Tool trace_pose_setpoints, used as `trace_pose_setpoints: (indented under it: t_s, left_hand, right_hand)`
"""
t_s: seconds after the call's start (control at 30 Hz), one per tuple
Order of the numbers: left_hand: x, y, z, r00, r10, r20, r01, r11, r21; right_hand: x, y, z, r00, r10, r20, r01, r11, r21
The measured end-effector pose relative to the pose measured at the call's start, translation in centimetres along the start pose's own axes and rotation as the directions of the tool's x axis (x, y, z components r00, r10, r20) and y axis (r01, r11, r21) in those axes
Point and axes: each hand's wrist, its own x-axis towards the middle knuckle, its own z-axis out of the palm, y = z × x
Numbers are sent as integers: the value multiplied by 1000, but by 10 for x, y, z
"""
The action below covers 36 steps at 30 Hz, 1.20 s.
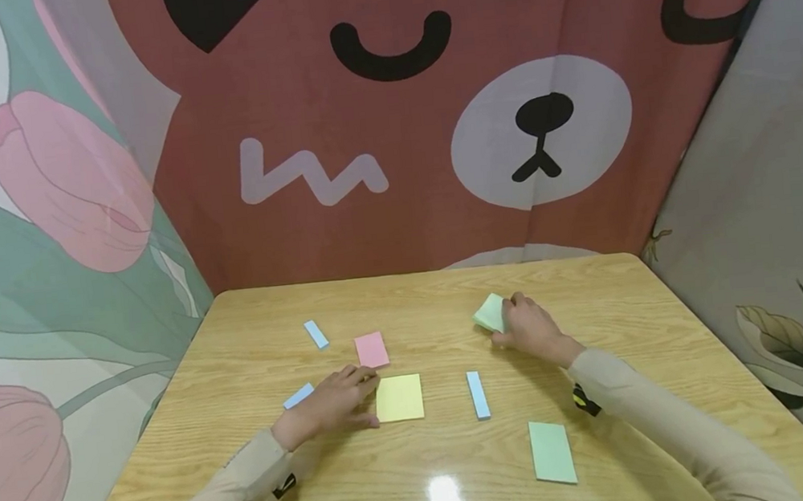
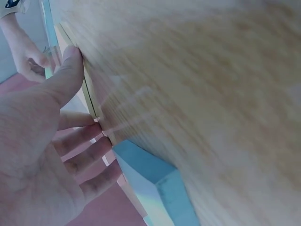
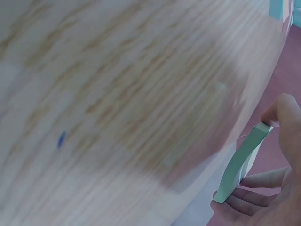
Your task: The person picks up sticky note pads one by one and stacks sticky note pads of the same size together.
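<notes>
My right hand grips a light green sticky-note pad between thumb and fingers. In the right wrist view that pad looks slightly bent and is held clear of the wood. My left hand lies at the left edge of a square yellow sticky-note pad, thumb near its lower corner and fingertips near its upper one. In the left wrist view the fingers are loosely extended, beside a thick blue pad. A pink pad lies just beyond the left fingertips.
Narrow blue pads lie at the back left, beside the left wrist, and right of the yellow pad. A second green pad lies near the front right. Printed curtains hang around the wooden table.
</notes>
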Motion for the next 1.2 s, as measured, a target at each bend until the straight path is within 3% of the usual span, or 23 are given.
trace_pose_setpoints:
  t_s: [0.5,1.2]
  left_hand:
    - [1,-1,3,1000,-28,2,28,1000,-1]
    - [0,0,4,1000,-11,-19,11,1000,20]
  right_hand:
    - [-8,-16,-6,991,-106,-83,103,994,-34]
    - [-15,-48,-9,946,-259,-195,255,966,-47]
